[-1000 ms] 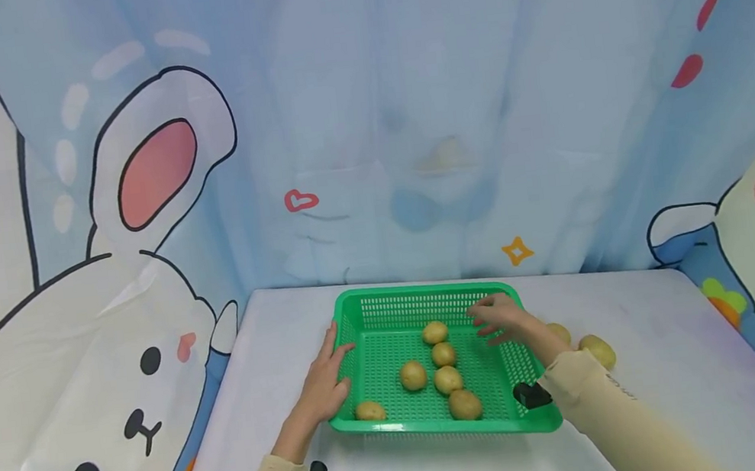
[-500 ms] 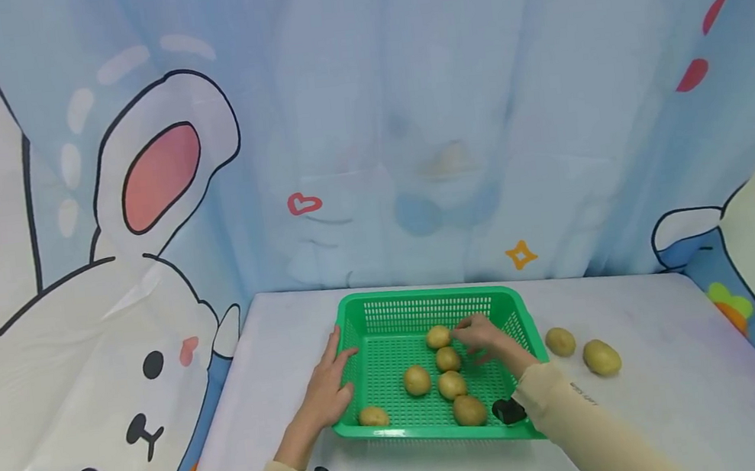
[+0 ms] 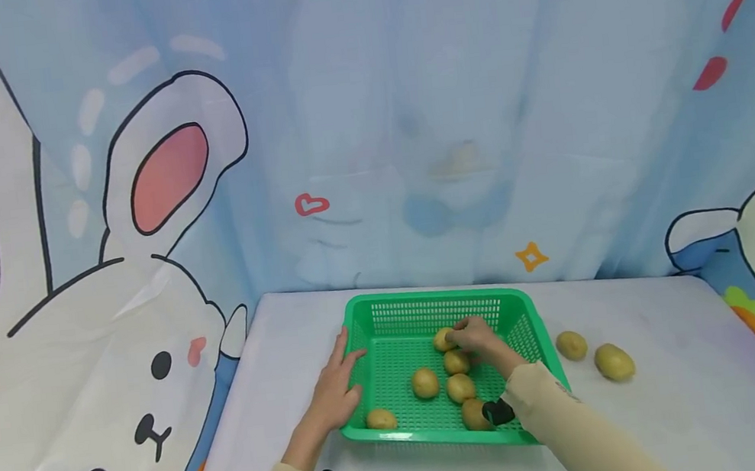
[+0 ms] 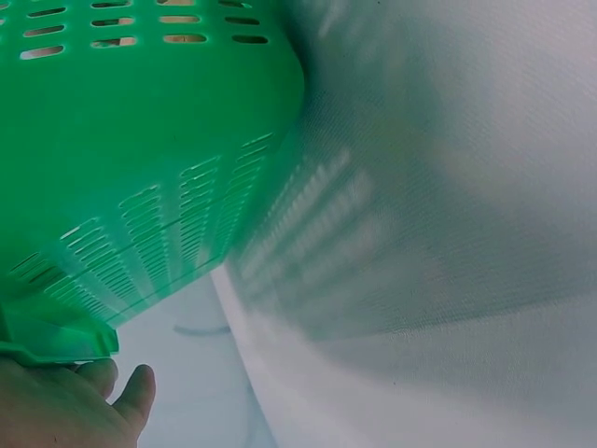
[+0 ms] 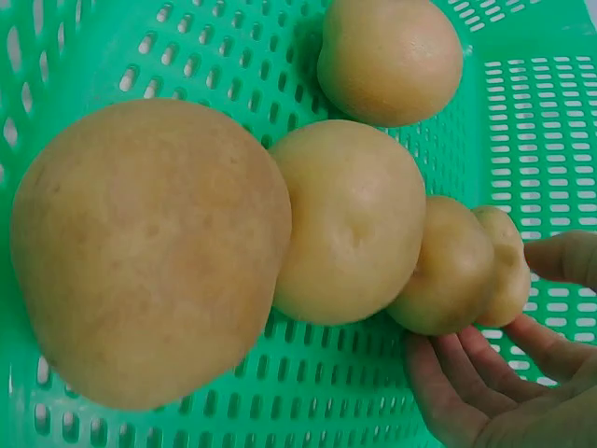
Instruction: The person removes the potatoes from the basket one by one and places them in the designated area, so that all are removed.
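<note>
Potato [image 3: 440,340] farthest back in the green basket [image 3: 426,435] lies just left of the right hand [image 3: 479,338], which pinches it.

Green basket [image 3: 391,361], slotted, 6 tan potatoes [image 3: 425,383] inside — 4 aligned

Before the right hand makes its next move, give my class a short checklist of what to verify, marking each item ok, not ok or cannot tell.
1. Left hand at the basket: ok, it rests on the left rim.
2. Right hand at the farthest potato: ok, thumb and forefinger are on opposite sides of it.
3. Grip firm enough to lift: cannot tell.
4. Farthest potato free of its neighbour: cannot tell, the two overlap in the right wrist view.
5. Every potato inside the basket: not ok, a smaller potato and a larger potato lie on the table.
</note>
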`<state>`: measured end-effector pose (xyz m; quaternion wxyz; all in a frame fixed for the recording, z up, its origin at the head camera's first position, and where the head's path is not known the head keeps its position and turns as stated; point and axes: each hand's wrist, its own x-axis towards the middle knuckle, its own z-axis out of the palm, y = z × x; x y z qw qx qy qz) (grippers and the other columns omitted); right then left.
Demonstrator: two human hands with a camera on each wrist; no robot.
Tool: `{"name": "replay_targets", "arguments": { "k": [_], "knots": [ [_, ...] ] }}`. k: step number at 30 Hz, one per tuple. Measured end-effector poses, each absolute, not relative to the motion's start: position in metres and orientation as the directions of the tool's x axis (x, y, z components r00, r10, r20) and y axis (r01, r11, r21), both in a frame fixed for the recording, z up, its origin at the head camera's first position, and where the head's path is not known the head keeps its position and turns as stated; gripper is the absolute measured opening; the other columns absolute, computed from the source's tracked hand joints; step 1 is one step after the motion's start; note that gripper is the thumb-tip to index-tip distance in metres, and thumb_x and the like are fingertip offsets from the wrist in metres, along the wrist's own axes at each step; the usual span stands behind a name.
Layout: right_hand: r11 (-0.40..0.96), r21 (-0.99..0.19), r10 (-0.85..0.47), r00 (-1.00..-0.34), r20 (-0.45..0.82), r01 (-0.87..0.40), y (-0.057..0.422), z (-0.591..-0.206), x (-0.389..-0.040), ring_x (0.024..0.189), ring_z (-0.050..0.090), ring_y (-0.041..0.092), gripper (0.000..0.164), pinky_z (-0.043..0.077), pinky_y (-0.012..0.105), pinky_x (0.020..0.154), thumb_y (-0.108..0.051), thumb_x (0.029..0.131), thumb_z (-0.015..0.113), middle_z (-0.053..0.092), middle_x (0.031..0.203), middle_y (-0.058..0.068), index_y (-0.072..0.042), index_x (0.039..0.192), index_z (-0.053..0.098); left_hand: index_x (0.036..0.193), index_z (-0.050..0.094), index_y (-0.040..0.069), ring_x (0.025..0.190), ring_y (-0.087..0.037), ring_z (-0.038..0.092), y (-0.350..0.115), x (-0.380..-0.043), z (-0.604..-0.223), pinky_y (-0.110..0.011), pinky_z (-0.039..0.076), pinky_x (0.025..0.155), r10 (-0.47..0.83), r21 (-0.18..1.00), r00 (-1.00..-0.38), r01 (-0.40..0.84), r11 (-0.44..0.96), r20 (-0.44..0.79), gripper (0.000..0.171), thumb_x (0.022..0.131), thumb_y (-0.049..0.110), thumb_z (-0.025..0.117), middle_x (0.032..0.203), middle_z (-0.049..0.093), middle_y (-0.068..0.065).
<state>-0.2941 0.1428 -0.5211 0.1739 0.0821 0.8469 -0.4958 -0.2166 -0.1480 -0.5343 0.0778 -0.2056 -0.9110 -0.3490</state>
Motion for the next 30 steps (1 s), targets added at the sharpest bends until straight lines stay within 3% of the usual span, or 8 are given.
{"name": "replay_targets", "arguments": {
  "k": [13, 18, 25, 30],
  "knots": [
    [0.464, -0.822, 0.03, -0.933, -0.358, 0.33, 0.1375, -0.5289, -0.3027, 0.081, 0.06, 0.026, 0.04, 0.055, 0.039, 0.066, -0.008, 0.092, 0.057, 0.055, 0.118, 0.031, 0.011, 0.127, 0.053, 0.135, 0.054, -0.003, 0.149, -0.036, 0.015, -0.1499, -0.2168, -0.5355, -0.064, 0.03, 0.107, 0.32, 0.596, -0.9, 0.436, 0.674, 0.297, 0.06, 0.075, 0.002, 0.046, 0.163, 0.012, -0.02],
    [0.415, -0.853, 0.037, -0.943, -0.332, 0.317, 0.1339, -0.5267, -0.3009, 0.074, 0.055, 0.022, 0.039, 0.05, 0.033, 0.06, -0.005, 0.089, 0.058, 0.054, 0.116, 0.03, 0.011, 0.124, 0.054, 0.134, 0.054, -0.002, 0.149, -0.036, 0.016, -0.1495, -0.2163, -0.5349, -0.064, 0.031, 0.106, 0.311, 0.592, -0.902, 0.431, 0.681, 0.299, 0.06, 0.075, 0.002, 0.047, 0.163, 0.013, -0.02],
    [0.337, -0.883, 0.078, -0.944, -0.32, 0.327, 0.133, -0.5283, -0.3009, 0.052, 0.044, 0.012, 0.034, 0.043, 0.028, 0.051, 0.001, 0.085, 0.061, 0.058, 0.105, 0.024, 0.009, 0.118, 0.059, 0.134, 0.054, -0.003, 0.148, -0.039, 0.017, -0.148, -0.2165, -0.5348, -0.064, 0.03, 0.107, 0.323, 0.591, -0.896, 0.444, 0.673, 0.306, 0.059, 0.076, 0.001, 0.047, 0.162, 0.013, -0.022],
    [0.31, -0.896, 0.074, -0.948, -0.311, 0.318, 0.1355, -0.5268, -0.3014, 0.06, 0.051, 0.017, 0.035, 0.048, 0.03, 0.055, 0.002, 0.085, 0.06, 0.057, 0.111, 0.029, 0.01, 0.119, 0.058, 0.134, 0.054, -0.002, 0.148, -0.037, 0.017, -0.1492, -0.2171, -0.535, -0.065, 0.031, 0.106, 0.317, 0.591, -0.9, 0.435, 0.679, 0.298, 0.059, 0.076, 0.001, 0.048, 0.163, 0.013, -0.021]
  ]
}}
